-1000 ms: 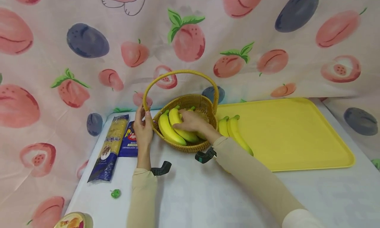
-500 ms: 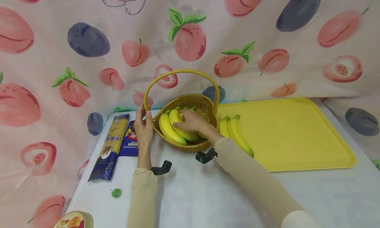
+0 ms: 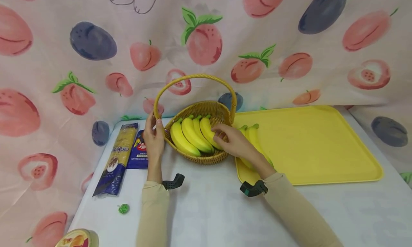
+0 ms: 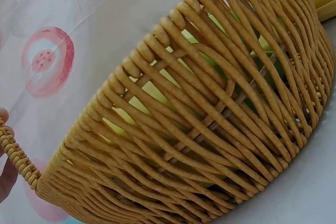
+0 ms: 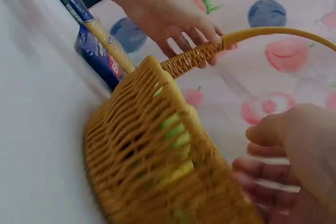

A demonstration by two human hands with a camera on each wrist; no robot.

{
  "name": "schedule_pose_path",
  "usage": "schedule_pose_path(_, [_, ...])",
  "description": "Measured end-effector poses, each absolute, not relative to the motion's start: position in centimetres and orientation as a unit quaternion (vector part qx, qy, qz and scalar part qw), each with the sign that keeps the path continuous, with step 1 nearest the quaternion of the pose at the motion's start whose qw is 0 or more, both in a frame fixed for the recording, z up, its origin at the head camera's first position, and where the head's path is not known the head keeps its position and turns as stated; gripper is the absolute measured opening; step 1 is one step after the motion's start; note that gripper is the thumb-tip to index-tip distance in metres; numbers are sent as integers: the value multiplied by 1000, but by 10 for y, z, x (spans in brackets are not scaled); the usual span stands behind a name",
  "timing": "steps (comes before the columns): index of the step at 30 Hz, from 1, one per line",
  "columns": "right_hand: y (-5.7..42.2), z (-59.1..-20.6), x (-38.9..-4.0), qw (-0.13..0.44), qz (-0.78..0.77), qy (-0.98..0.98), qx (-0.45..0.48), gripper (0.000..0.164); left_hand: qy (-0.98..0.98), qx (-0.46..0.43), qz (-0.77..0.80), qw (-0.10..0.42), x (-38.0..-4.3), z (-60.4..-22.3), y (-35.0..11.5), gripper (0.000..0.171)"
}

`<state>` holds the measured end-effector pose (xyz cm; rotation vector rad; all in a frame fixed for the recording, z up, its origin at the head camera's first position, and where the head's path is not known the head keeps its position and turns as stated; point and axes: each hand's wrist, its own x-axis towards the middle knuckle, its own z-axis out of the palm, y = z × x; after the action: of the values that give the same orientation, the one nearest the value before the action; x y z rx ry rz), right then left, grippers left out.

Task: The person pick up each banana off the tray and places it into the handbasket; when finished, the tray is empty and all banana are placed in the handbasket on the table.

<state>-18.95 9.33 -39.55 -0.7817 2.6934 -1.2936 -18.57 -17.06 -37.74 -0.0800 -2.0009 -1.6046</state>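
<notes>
A yellow wicker basket with a tall arched handle stands toward the back of the table. Several bananas lie side by side in it, stems pointing away. My left hand grips the foot of the handle at the basket's left side; the right wrist view shows the fingers of the left hand around the handle. Over the basket's right rim hovers my right hand, fingers loosely bent and holding nothing. Through the basket's weave in the left wrist view, yellow and green show.
Right of the basket lies a yellow tray, with bananas on its left end, partly behind my right hand. Left are a long pasta packet and a blue packet. A small green item and a round tin are nearer.
My right hand has let go of the bananas in the basket and moved right, toward the basket's rim. My left hand stays at the handle.
</notes>
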Motion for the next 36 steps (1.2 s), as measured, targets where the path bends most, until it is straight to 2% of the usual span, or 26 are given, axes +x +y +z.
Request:
schedule_pose_path(6, [125, -402, -170, -22, -456, 850, -264, 26, -747, -35, -603, 279, -186, -378, -172, 40])
schedule_pose_path(12, [154, -407, -165, -38, -441, 866, -233, 31, -756, -17, -594, 276, -184, -376, -171, 40])
schedule_pose_path(23, [190, -427, -166, -2, -395, 912, -108, 48, -762, -7, -589, 271, -182, -376, -169, 41])
schedule_pose_path(30, [196, -434, -166, 66, -367, 925, -74, 69, -759, -18, -591, 274, -183, -376, -169, 41])
schedule_pose_path(36, [197, -438, -165, 81, -364, 925, -75, 73, -757, -23, -589, 280, -183, -376, -170, 41])
